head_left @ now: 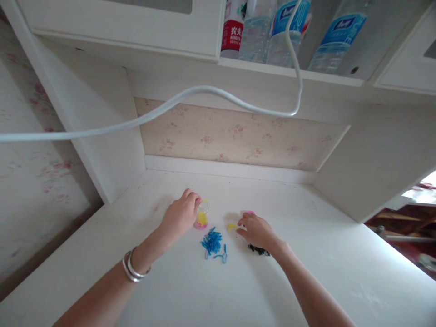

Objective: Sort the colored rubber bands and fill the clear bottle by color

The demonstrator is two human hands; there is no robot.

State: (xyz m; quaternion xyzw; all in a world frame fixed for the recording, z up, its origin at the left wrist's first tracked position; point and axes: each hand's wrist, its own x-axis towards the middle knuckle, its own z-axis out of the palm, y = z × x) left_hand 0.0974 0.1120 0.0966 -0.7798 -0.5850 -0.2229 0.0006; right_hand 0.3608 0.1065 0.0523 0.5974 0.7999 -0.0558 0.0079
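My left hand [182, 210] is closed in a pinch at the rim of a small clear container, with a small yellow piece [205, 200] at its fingertips. The clear container [203, 207] has yellow and pink pieces at its bottom. My right hand [258, 230] hovers low over the table, thumb and fingers apart, beside a few yellow pieces [232, 226]. Something pink [249, 212] shows behind that hand, partly hidden. Small black pieces [259, 250] lie under its wrist side. Between the hands sits a heap of blue pieces [211, 240], with several loose blue pieces [224, 258] in front.
Both hands work over a white desk [204, 295] inside a cabinet recess. A white cable [204, 91] crosses the view above them. Plastic bottles [255, 36] stand on the shelf overhead. White side panels [381, 159] bound the desk left and right.
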